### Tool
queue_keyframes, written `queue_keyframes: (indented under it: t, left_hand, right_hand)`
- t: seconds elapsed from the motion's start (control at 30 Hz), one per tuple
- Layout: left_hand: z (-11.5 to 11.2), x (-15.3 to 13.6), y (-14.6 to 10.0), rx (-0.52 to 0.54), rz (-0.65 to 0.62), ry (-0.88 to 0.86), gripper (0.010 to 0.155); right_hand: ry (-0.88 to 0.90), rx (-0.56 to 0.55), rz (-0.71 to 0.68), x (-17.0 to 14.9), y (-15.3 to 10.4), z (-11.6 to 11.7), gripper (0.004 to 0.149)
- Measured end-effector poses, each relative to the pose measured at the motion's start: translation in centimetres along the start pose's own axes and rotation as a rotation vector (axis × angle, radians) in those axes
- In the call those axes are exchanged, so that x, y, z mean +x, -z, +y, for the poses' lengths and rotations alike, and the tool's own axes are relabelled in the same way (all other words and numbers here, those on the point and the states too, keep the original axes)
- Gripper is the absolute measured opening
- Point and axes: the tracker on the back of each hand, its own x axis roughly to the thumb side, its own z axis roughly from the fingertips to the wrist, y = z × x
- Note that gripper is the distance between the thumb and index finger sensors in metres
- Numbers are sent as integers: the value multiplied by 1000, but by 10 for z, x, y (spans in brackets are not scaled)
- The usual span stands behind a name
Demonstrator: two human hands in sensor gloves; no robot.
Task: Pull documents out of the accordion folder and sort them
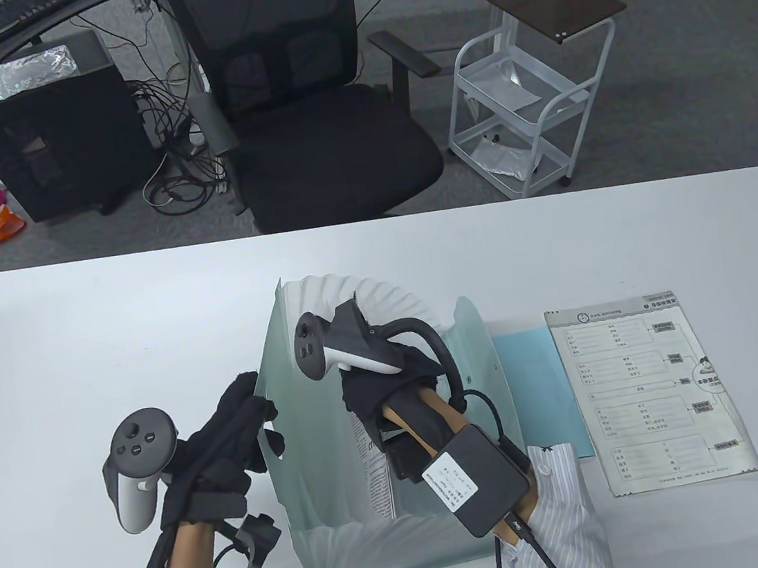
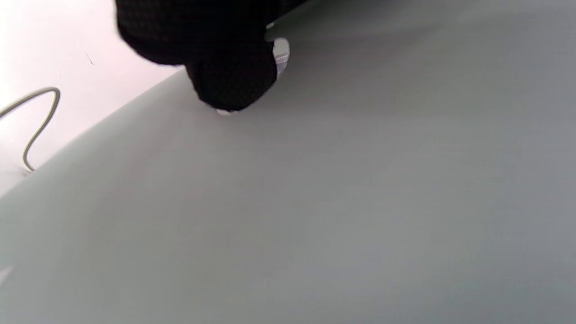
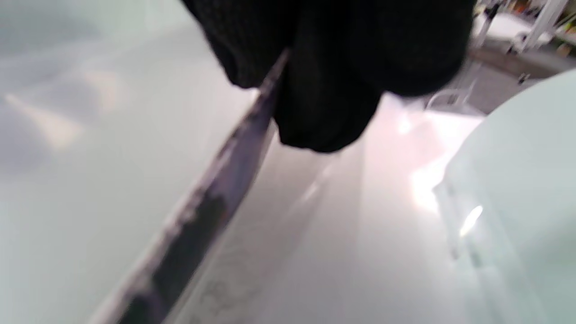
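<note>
A pale green translucent accordion folder [image 1: 325, 514] stands open at the table's middle, its white pleats [image 1: 380, 291] fanned at the far end. My left hand [image 1: 260, 411] holds the folder's left cover [image 1: 280, 381]; in the left wrist view a gloved fingertip [image 2: 229, 72] presses on that cover [image 2: 315, 202]. My right hand [image 1: 365, 387] reaches down into the folder beside a printed sheet [image 1: 373, 452]. In the blurred right wrist view my fingers [image 3: 324, 90] pinch the top edge of that sheet [image 3: 211, 198].
A printed form with boxes [image 1: 652, 394] lies flat to the folder's right, partly over a light blue sheet [image 1: 537, 375]. An office chair [image 1: 325, 137] and a white cart [image 1: 525, 125] stand beyond the table's far edge. A thin elastic cord [image 2: 36, 126] shows in the left wrist view.
</note>
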Motion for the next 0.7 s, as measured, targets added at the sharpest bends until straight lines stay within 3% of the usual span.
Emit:
queue_keyframes:
  t: [0.13,0.33,0.7]
  left_hand:
    - [0,0,0,2,0,2,70]
    - [0,-1,0,5,0,1,70]
    - [0,-1,-1,8,2,1,70]
  right_hand:
    - [18,-132,26,-12,-18,-10,72]
    - [103,-250,67,-38,-37,-24,83]
    - [431,-362,97,-107,-74,-44,56]
